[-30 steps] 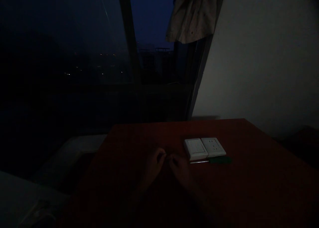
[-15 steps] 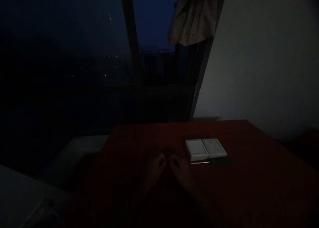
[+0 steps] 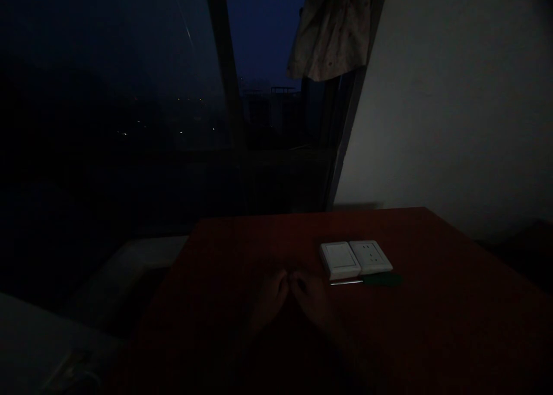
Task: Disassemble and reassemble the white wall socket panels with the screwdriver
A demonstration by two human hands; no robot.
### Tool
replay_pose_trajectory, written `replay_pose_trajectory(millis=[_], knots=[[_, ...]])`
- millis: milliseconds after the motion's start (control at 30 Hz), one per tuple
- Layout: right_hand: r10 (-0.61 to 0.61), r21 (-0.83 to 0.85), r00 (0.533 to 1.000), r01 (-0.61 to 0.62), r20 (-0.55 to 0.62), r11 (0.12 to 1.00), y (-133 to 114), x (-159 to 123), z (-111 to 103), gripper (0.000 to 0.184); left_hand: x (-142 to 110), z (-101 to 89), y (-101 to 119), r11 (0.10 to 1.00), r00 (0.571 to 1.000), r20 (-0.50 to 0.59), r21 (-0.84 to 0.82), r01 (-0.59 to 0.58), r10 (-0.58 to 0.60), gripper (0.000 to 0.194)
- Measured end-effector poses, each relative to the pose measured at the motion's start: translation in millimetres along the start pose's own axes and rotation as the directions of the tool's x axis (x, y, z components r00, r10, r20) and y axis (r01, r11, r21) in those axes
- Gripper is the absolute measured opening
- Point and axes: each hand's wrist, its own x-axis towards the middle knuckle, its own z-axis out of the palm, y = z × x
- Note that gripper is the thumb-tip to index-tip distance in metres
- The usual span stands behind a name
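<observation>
In dim light my left hand (image 3: 271, 294) and my right hand (image 3: 310, 294) rest close together over the red-brown table (image 3: 242, 239). Both are curled closed, with thumbs and forefingers meeting near the middle. Whatever the fingertips may hold is too dark to make out. Right of my right hand lies a screwdriver (image 3: 382, 278) with a green handle, its metal shaft pointing left. Just behind it, side by side, are a white wall switch (image 3: 341, 257) with a plain plate and a white wall socket (image 3: 370, 255) with slots.
A dark window (image 3: 164, 95) stands beyond the table, with distant lights outside. A stained cloth (image 3: 330, 38) hangs at its upper right. A pale wall (image 3: 453, 107) rises on the right. At the lower left is a pale surface (image 3: 38, 337).
My hands have drawn slightly closer together, fingertips now nearly touching. The view has shifted a little; the switch, socket and screwdriver lie as before.
</observation>
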Motion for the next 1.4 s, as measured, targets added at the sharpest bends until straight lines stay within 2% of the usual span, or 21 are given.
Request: replay_pose_trajectory(millis=[1400], knots=[[0.006,-0.025,1.000,-0.006,0.002,1.000,-0.7,-0.7,0.5,0.024,0.0,-8.2,6.4,1.000,0.999,0.051,0.010,0.012,-0.012,0.020]])
